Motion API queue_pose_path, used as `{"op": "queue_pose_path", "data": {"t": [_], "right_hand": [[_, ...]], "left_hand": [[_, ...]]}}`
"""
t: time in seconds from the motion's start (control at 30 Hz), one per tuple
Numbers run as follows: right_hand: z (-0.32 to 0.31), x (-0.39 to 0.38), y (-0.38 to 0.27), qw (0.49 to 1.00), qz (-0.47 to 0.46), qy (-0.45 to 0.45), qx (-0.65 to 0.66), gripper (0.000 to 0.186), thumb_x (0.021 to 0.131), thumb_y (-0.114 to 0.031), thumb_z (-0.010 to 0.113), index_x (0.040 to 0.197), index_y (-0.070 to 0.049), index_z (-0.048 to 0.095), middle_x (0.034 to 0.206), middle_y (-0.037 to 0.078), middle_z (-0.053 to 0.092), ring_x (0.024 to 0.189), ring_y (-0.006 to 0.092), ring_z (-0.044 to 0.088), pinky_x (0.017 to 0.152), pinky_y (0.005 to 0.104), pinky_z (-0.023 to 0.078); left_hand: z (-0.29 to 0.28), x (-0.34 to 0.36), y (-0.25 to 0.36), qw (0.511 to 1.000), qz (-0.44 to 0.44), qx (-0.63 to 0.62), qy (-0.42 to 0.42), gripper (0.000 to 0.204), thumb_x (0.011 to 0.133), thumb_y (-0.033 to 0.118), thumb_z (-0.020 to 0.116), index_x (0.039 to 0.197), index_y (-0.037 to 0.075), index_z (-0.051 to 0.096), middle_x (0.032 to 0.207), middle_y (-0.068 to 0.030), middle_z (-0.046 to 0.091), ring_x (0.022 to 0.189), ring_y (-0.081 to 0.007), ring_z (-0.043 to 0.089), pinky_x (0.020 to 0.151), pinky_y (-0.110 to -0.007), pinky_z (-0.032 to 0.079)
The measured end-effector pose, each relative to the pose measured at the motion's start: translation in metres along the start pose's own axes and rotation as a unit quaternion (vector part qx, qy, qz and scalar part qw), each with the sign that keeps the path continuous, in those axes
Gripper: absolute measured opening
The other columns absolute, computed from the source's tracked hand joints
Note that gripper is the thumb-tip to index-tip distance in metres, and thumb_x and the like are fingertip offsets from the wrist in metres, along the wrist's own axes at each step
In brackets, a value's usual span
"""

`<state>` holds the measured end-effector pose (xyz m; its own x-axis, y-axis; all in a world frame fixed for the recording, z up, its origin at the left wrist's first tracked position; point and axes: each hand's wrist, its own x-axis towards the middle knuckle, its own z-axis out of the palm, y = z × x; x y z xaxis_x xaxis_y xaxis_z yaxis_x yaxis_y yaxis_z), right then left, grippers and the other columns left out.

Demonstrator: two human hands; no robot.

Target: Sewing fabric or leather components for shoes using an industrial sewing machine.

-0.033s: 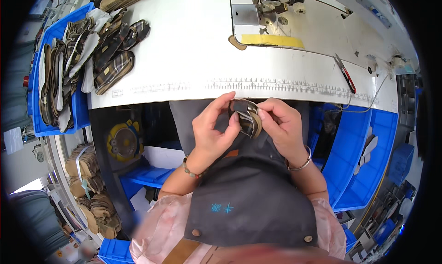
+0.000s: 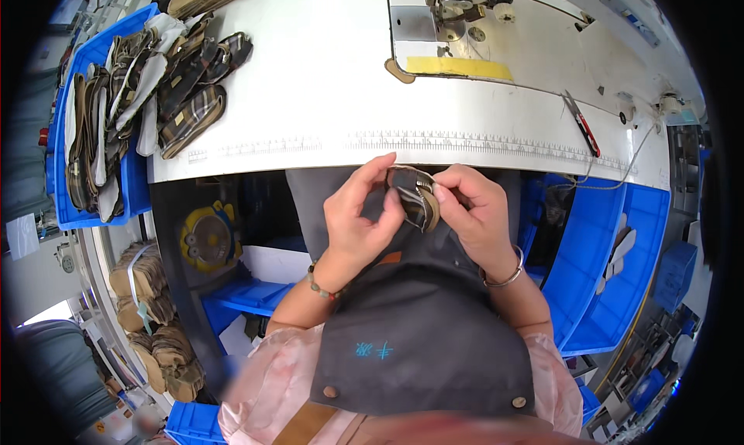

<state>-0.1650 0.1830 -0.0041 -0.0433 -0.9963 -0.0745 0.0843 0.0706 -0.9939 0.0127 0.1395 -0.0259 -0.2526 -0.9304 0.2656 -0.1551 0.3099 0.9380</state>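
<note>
Both hands hold a small curled piece of dark plaid fabric (image 2: 418,201) with a pale edge, shaped like a slipper upper, above my lap just off the table's front edge. My left hand (image 2: 358,216) pinches its left side between thumb and fingers. At the upper right edge, my right hand (image 2: 474,208) grips it with thumb and forefinger close together. Similar plaid pieces (image 2: 192,119) lie at the left end of the table, some with small tan labels. Others with white lining fill a blue crate (image 2: 138,183) beside it.
A sewing machine (image 2: 457,26) stands at the back right of the white table (image 2: 310,81), which has a printed ruler along its front. Red-handled thread snips (image 2: 585,127) lie at the right. Blue bins (image 2: 585,267) stand below right; tied bundles of brown pieces (image 2: 139,282) lie lower left.
</note>
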Motion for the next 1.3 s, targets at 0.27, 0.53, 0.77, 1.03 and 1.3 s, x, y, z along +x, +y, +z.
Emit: {"op": "queue_pose_path", "data": {"t": [0.27, 0.53, 0.77, 1.03, 1.3], "right_hand": [[0.001, 0.008, 0.003, 0.974, -0.146, 0.036, -0.171, 0.005, 0.089, -0.004, 0.069, 0.09, -0.001, 0.065, 0.076, 0.005, 0.058, 0.061, 0.0105, 0.056, 0.057, 0.0244, 0.046], [0.004, 0.009, 0.004, 0.957, -0.167, 0.044, -0.234, 0.007, 0.085, -0.003, 0.071, 0.087, -0.004, 0.064, 0.072, 0.004, 0.056, 0.058, 0.014, 0.054, 0.053, 0.0277, 0.044], [0.003, 0.009, 0.005, 0.953, -0.169, 0.051, -0.247, 0.007, 0.084, -0.004, 0.072, 0.088, -0.004, 0.065, 0.073, 0.004, 0.056, 0.057, 0.0132, 0.054, 0.052, 0.0266, 0.044], [0.004, 0.007, 0.005, 0.964, -0.15, 0.045, -0.213, 0.007, 0.085, -0.003, 0.071, 0.088, -0.004, 0.065, 0.073, 0.003, 0.055, 0.056, 0.0108, 0.053, 0.051, 0.0253, 0.043], [-0.006, 0.007, 0.006, 0.999, -0.041, -0.019, -0.026, 0.024, 0.099, -0.017, 0.061, 0.115, 0.0, 0.067, 0.094, 0.008, 0.07, 0.083, 0.0128, 0.065, 0.075, 0.0265, 0.051]], "left_hand": [[-0.006, 0.001, -0.01, 1.0, 0.0, 0.03, -0.004, 0.046, 0.088, -0.016, 0.05, 0.132, -0.005, 0.055, 0.095, -0.0061, 0.068, 0.083, -0.0072, 0.061, 0.076, -0.02, 0.048], [-0.008, 0.006, 0.0, 0.991, -0.063, -0.112, -0.049, 0.031, 0.09, -0.002, 0.069, 0.12, -0.002, 0.063, 0.097, -0.0054, 0.069, 0.089, -0.0097, 0.063, 0.083, -0.027, 0.052], [-0.008, 0.003, -0.001, 0.974, -0.14, -0.163, -0.067, 0.021, 0.094, 0.001, 0.07, 0.113, -0.004, 0.064, 0.102, -0.0053, 0.068, 0.09, -0.0084, 0.062, 0.081, -0.023, 0.052], [-0.01, 0.003, 0.002, 0.953, -0.175, -0.237, -0.065, 0.015, 0.096, 0.003, 0.068, 0.109, -0.004, 0.066, 0.096, -0.0029, 0.068, 0.085, -0.0056, 0.059, 0.076, -0.022, 0.05], [-0.022, 0.005, 0.003, 0.933, -0.175, -0.312, 0.04, 0.019, 0.098, 0.005, 0.064, 0.117, 0.0, 0.061, 0.101, -0.003, 0.069, 0.089, -0.0067, 0.063, 0.078, -0.023, 0.053]]}}
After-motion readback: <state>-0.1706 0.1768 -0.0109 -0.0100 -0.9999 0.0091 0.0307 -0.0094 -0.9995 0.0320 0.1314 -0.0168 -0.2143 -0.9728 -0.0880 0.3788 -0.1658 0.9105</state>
